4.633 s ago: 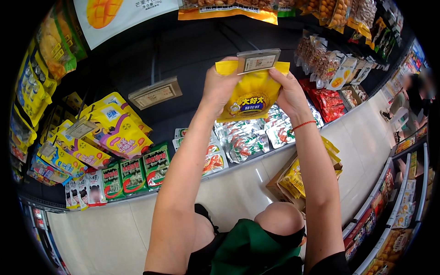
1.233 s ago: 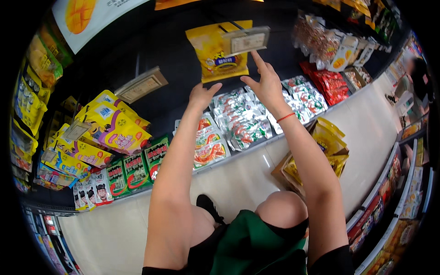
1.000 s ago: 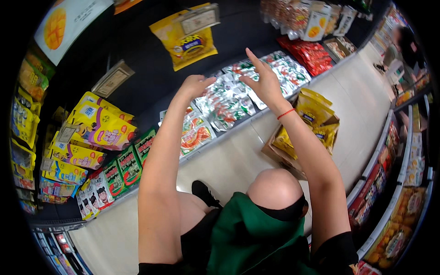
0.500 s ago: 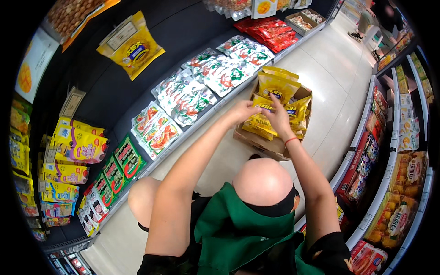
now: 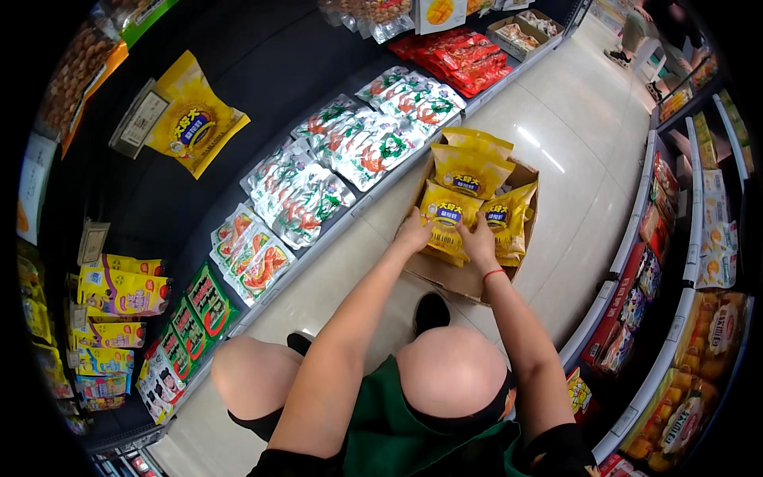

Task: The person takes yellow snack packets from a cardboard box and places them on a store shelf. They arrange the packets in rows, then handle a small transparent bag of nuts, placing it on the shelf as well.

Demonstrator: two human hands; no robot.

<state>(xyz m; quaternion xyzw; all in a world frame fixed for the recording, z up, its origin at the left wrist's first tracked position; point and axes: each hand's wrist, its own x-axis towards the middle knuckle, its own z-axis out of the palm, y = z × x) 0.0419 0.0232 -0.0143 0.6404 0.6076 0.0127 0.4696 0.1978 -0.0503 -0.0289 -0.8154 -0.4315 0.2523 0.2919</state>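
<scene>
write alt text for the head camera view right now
A person's left hand and right hand are at either side of a yellow snack bag in an open cardboard box of similar bags. Alongside, silver packets and red packets lie on a dark shelf; another yellow bag hangs above.

Hands: two, a left hand (image 5: 413, 232) and a right hand (image 5: 479, 245). Red wristband (image 5: 494, 274): one. Cardboard box (image 5: 457, 281): one. Yellow bags (image 5: 450, 210) inside: at least five, overlap hides the rest. Hanging yellow bag (image 5: 193, 127): one. Green packs (image 5: 189, 326): three. Bare knees (image 5: 449, 370): two. Wearer's black shoes (image 5: 431, 312): two. Background person (image 5: 636, 33): one, partly visible. Silver-white pouches (image 5: 369, 147): over six, overlapping. Red packets (image 5: 457, 62): several, count unclear.
</scene>
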